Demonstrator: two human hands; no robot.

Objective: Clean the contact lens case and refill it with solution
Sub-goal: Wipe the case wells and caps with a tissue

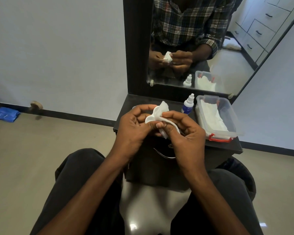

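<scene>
My left hand (134, 126) grips a white contact lens case (150, 118) above the dark dresser top (126, 119). My right hand (185, 131) pinches a white cotton pad (163, 110) and presses it against the case, thumb and fingers curled round the pad. Most of the case is hidden by the pad and my fingers. A small white solution bottle (188, 104) with a blue label stands upright on the dresser just behind my right hand, capped.
A clear plastic box (227, 112) with red clips holds white pads at the right of the dresser. A mirror (202, 48) rises behind it. A drawer handle (163, 154) sits below my hands. A blue packet (5, 114) lies on the floor at left.
</scene>
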